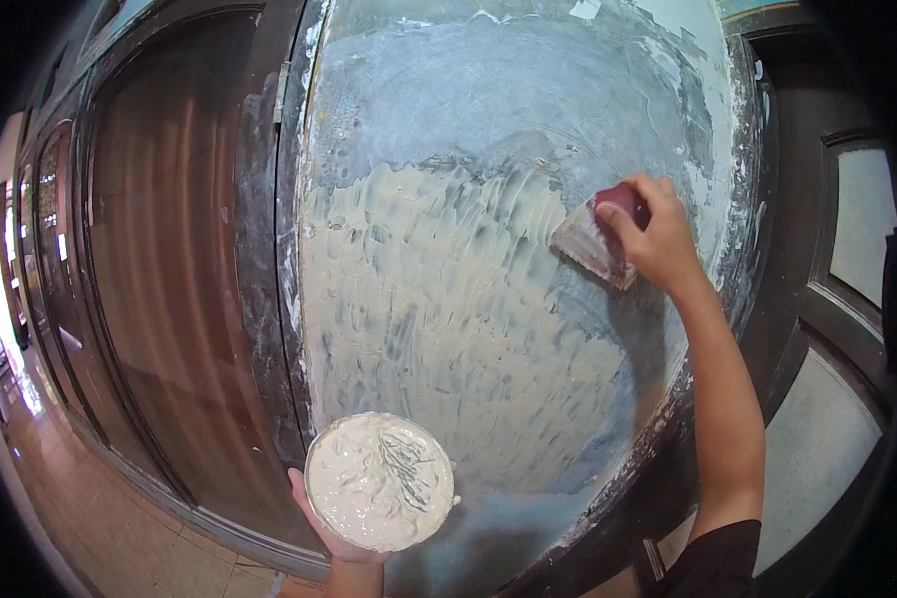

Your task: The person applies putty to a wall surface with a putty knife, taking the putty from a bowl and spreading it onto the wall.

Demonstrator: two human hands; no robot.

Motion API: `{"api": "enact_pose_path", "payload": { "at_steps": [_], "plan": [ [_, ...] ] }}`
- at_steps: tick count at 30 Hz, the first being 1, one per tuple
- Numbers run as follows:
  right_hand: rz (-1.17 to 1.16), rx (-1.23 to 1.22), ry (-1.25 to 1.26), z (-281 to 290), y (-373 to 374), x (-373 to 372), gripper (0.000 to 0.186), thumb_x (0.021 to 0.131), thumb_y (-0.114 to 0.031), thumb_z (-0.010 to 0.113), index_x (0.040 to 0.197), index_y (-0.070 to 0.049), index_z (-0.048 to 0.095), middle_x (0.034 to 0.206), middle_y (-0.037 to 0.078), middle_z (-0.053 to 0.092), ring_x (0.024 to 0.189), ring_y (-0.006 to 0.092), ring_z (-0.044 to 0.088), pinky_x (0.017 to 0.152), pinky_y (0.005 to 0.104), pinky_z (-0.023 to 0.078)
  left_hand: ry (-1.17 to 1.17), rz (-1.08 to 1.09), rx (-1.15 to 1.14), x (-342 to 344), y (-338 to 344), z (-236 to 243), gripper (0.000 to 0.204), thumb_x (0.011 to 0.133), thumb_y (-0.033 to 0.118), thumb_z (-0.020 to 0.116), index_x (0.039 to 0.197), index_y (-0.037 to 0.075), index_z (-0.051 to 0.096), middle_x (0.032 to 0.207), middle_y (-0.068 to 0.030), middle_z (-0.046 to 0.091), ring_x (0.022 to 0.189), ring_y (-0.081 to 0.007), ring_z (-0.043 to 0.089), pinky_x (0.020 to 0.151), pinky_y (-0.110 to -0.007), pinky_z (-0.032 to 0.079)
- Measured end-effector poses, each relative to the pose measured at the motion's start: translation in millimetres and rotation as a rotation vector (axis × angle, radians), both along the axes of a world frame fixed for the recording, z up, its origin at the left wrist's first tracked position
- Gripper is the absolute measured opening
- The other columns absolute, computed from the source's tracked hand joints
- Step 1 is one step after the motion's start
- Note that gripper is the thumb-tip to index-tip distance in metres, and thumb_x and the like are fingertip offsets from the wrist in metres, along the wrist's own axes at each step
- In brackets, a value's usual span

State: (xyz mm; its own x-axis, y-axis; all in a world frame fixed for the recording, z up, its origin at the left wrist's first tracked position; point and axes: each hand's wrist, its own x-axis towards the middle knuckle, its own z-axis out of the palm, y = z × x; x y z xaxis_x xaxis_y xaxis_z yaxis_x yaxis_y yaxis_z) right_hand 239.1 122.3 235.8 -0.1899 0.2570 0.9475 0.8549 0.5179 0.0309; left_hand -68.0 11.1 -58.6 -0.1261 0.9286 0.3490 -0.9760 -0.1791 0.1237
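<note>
- The right grip (653, 224) is clasping the dark red handle (618, 197) of a spreader (590, 242), which is standing at the wall (468, 80), beside the putty layer (419, 289).
- This tool is probably feeling light, its blade slightly flexible; the handle is offering the best hold.
- The left grip (347, 550) is supporting a round bowl (309, 476) from below, low before the wall.
- Carrying wet putty (364, 493), the bowl is probably weighing more, so a palm underneath is suiting it.

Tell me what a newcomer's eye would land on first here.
Probably the cream coating, smeared in ridged strokes across the middle of the blue-grey wall. Next, the round container filled with white paste, held low, left of centre, by the left hand; then the flat spreader in the right hand, right of centre.
</note>
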Motion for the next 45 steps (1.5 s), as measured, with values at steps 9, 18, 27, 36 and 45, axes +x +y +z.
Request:
{"api": "enact_pose_path", "payload": {
  "at_steps": [9,18,27,36,45],
  "plan": [
    [0.217,0.070,0.247,18.2,3.4,23.5,0.038,0.093,-0.028,0.074,0.117,-0.001,0.064,0.102,0.017,0.068,0.091,0.0261,0.066,0.083,0.0361,0.052,0.122,-0.016,0.033,3.5,0.3,-4.5,0.094,0.094,0.078,0.031,0.154,0.006,0.037,0.153,-0.0196,0.044,0.134,-0.0418,0.049,0.110,-0.059,0.041],
    [0.692,-0.944,0.150,-118.6,-65.7,-47.0,0.029,0.098,-0.014,0.068,0.121,0.001,0.061,0.104,0.007,0.070,0.092,0.0124,0.063,0.084,0.0299,0.052,0.169,-0.224,0.085,17.7,-4.6,7.3,0.104,0.087,0.086,0.029,0.156,0.008,0.034,0.154,-0.0235,0.040,0.135,-0.0515,0.045,0.106,-0.071,0.040],
    [0.574,-1.388,-0.015,-186.0,-28.0,-43.0,0.027,0.104,-0.023,0.060,0.116,0.000,0.066,0.095,0.001,0.071,0.085,0.0061,0.061,0.075,0.0273,0.052,-0.002,-0.444,0.211,32.1,-15.9,-13.8,0.100,0.090,0.079,0.032,0.155,0.003,0.034,0.154,-0.0236,0.042,0.135,-0.0474,0.047,0.107,-0.067,0.041],
    [0.216,-1.037,-0.006,-214.7,-54.7,-21.5,0.037,0.096,-0.028,0.067,0.113,0.004,0.061,0.107,0.028,0.069,0.102,0.0395,0.067,0.087,0.0440,0.051,0.204,-0.385,0.077,28.9,-31.5,-56.9,0.095,0.089,0.080,0.036,0.151,0.008,0.042,0.148,-0.0228,0.049,0.129,-0.0523,0.051,0.098,-0.076,0.043],
    [0.309,-1.025,0.552,-398.3,-93.5,-6.4,0.028,0.100,-0.018,0.065,0.113,0.006,0.058,0.104,0.012,0.071,0.090,0.0179,0.067,0.081,0.0332,0.053,0.133,-0.334,-0.191,32.3,-38.1,-171.2,0.089,0.088,0.080,0.037,0.147,0.015,0.049,0.148,-0.0159,0.051,0.134,-0.0454,0.048,0.108,-0.068,0.039]
  ]
}}
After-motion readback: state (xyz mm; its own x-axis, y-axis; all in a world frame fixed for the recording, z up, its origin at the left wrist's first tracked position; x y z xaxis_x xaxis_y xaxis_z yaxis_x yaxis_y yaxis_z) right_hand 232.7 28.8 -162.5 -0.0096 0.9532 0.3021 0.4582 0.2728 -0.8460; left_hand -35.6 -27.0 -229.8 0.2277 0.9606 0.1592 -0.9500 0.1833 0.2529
